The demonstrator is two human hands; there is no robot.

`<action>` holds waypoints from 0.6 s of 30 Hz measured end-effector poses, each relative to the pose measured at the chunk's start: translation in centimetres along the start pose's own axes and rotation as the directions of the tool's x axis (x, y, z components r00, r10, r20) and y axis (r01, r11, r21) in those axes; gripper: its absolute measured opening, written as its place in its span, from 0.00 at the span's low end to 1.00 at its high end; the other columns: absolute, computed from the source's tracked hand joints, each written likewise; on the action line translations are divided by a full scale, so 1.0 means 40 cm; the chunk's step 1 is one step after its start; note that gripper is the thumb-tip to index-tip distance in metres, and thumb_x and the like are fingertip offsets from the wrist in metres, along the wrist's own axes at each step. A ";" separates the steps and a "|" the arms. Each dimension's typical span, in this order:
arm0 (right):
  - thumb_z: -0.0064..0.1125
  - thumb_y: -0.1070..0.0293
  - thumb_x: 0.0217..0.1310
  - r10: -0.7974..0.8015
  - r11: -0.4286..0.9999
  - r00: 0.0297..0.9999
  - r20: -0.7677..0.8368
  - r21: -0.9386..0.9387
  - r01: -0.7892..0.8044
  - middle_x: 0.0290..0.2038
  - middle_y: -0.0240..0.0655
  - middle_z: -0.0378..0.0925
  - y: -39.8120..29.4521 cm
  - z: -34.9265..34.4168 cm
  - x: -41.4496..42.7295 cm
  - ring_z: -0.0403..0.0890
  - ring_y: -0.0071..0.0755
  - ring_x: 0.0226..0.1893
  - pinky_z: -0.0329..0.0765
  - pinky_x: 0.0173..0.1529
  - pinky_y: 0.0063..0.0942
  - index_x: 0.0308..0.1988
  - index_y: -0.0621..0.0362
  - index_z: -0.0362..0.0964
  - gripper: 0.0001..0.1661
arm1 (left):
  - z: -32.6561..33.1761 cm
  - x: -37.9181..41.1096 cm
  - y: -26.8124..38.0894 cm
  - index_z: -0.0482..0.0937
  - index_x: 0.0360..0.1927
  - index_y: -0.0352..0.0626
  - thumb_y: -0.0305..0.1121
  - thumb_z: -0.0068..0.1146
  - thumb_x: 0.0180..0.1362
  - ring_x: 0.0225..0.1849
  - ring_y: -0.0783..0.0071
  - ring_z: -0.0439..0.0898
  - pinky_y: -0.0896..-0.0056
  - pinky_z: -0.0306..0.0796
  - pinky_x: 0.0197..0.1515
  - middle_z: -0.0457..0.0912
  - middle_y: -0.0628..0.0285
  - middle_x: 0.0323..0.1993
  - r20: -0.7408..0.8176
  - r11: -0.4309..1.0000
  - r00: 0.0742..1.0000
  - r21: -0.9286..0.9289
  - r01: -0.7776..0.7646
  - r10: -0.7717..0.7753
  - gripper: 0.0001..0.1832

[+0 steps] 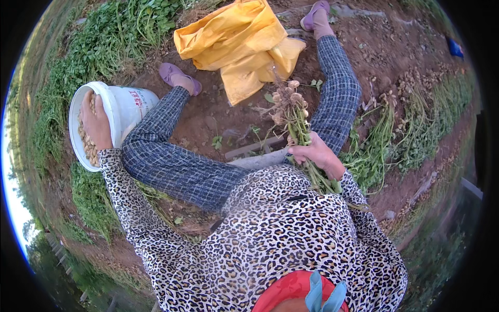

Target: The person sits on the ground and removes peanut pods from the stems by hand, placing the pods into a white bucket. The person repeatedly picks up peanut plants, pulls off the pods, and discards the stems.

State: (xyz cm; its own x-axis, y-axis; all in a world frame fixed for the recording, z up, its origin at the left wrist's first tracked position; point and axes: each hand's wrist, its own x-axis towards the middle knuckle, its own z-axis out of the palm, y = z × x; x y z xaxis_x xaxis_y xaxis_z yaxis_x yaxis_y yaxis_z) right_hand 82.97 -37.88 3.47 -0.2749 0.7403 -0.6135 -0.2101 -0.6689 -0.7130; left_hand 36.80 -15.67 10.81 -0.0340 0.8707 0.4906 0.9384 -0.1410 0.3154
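My right hand (317,154) is closed round the green stems of a bunch of peanut plants (298,124), whose roots and pods point away from me, between my knees. On the left, my left hand (95,121) reaches into the mouth of a white plastic bucket (128,107), which lies tilted against my leg. Peanuts in their shells (89,146) fill the part of the bucket that shows. The hand rests on them; its fingertips are partly hidden, so whether it grips any cannot be told.
A crumpled yellow woven sack (241,43) lies on the soil between my feet. Pulled peanut plants (421,117) with pods lie in a row at the right. Leafy green plants (105,43) are heaped at the upper left, beyond the bucket.
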 end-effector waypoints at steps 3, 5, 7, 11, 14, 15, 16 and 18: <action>0.60 0.76 0.50 0.026 0.997 1.000 0.016 -0.076 -0.025 0.20 0.28 0.69 -0.001 -0.006 -0.008 0.68 0.18 0.16 0.64 0.19 0.18 0.37 0.62 0.66 0.13 | 0.107 -0.096 0.294 0.74 0.46 0.37 0.37 0.45 0.63 0.45 0.77 0.73 0.77 0.65 0.49 0.76 0.64 0.43 0.517 0.656 0.853 -0.668 0.353 0.067 0.16; 0.60 0.76 0.50 0.009 0.988 1.000 0.010 -0.152 -0.008 0.21 0.28 0.70 -0.012 0.002 -0.017 0.68 0.18 0.17 0.64 0.19 0.17 0.37 0.61 0.66 0.13 | 0.166 -0.149 0.436 0.72 0.47 0.36 0.37 0.41 0.64 0.49 0.73 0.73 0.73 0.65 0.53 0.76 0.60 0.45 0.626 0.411 0.720 -0.766 0.495 0.300 0.16; 0.60 0.74 0.50 0.040 0.960 0.999 0.025 -0.280 -0.031 0.23 0.27 0.72 -0.022 0.009 -0.024 0.71 0.17 0.19 0.67 0.22 0.16 0.37 0.61 0.69 0.11 | 0.233 -0.183 0.529 0.73 0.47 0.36 0.41 0.41 0.64 0.49 0.74 0.73 0.73 0.65 0.53 0.76 0.60 0.45 0.628 0.281 0.635 -0.774 0.567 0.449 0.19; 0.59 0.74 0.48 -0.322 0.715 0.929 0.184 -0.595 0.366 0.24 0.37 0.76 0.013 0.012 -0.025 0.77 0.29 0.22 0.73 0.28 0.25 0.43 0.64 0.69 0.18 | 0.275 -0.169 0.637 0.73 0.46 0.37 0.48 0.39 0.64 0.43 0.78 0.73 0.75 0.65 0.49 0.76 0.64 0.39 0.603 0.455 0.284 -0.771 0.445 0.745 0.23; 0.59 0.74 0.46 -0.303 0.601 0.924 0.235 -0.705 0.376 0.25 0.45 0.76 0.030 0.012 -0.026 0.79 0.37 0.24 0.74 0.31 0.30 0.44 0.65 0.67 0.22 | 0.298 -0.177 0.646 0.75 0.42 0.38 0.48 0.41 0.63 0.39 0.78 0.73 0.75 0.67 0.43 0.77 0.64 0.35 0.604 0.578 -0.094 -0.690 0.435 0.792 0.22; 0.59 0.74 0.45 -0.271 0.582 0.935 0.230 -0.734 0.349 0.26 0.48 0.76 0.029 0.012 -0.030 0.80 0.40 0.25 0.75 0.32 0.32 0.45 0.65 0.67 0.23 | 0.300 -0.179 0.643 0.75 0.42 0.38 0.47 0.41 0.63 0.40 0.79 0.73 0.75 0.67 0.43 0.76 0.65 0.35 0.586 0.601 -0.174 -0.694 0.397 0.792 0.22; 0.60 0.71 0.46 -0.218 0.608 0.955 0.203 -0.737 0.295 0.27 0.53 0.75 0.018 0.018 -0.034 0.78 0.52 0.30 0.75 0.35 0.39 0.43 0.65 0.66 0.22 | 0.298 -0.179 0.644 0.75 0.42 0.37 0.47 0.41 0.64 0.40 0.80 0.72 0.76 0.67 0.43 0.76 0.65 0.36 0.567 0.620 -0.252 -0.698 0.358 0.784 0.21; 0.60 0.71 0.45 -0.179 0.568 0.964 0.196 -0.779 0.264 0.27 0.52 0.75 0.018 0.019 -0.034 0.78 0.53 0.30 0.75 0.35 0.40 0.42 0.64 0.66 0.22 | 0.289 -0.198 0.641 0.75 0.42 0.39 0.49 0.44 0.62 0.40 0.77 0.73 0.74 0.67 0.44 0.77 0.65 0.35 0.586 0.658 -0.300 -0.668 0.348 0.753 0.22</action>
State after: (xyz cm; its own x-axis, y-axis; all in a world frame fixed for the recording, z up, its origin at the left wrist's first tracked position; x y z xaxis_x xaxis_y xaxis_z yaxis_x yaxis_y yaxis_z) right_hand 82.48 -39.40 4.04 -0.4117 0.8204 -0.3969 0.5392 -0.1319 -0.8318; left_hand 65.11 -20.72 5.62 0.9180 -0.0911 -0.3859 0.3766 -0.1046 0.9205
